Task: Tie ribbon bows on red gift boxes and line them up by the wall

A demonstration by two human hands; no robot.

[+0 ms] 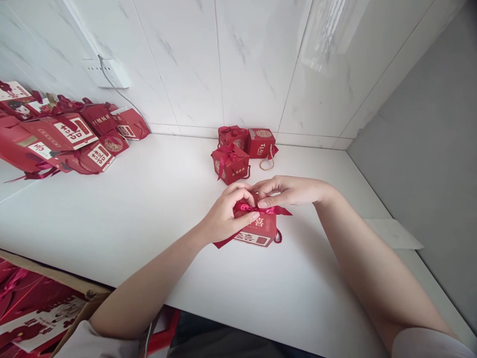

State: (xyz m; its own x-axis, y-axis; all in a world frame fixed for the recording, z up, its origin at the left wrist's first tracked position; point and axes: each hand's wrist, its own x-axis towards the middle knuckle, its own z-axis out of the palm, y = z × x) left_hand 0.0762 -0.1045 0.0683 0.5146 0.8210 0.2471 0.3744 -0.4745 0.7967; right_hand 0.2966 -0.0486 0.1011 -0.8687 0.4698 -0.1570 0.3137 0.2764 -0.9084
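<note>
A red gift box point(257, 231) with white and gold print sits on the white table before me, a twisted cord handle at its right side. Across its top runs a shiny red ribbon point(282, 211), one end of it pointing right. My left hand point(231, 211) curls over the box's left side, thumb and fingers closed at the middle of the ribbon. From the right, my right hand point(285, 191) reaches over the top, its thumb and bent fingers pinching at the same spot. Fingers partly hide the ribbon's knot.
Behind the box, three small red boxes point(233, 166) stand near the tiled wall. A pile of red gift boxes point(63, 132) lies at the left, below a wall socket point(106, 73) with a cable. A cardboard carton point(93, 298) holding red packaging stands at the lower left.
</note>
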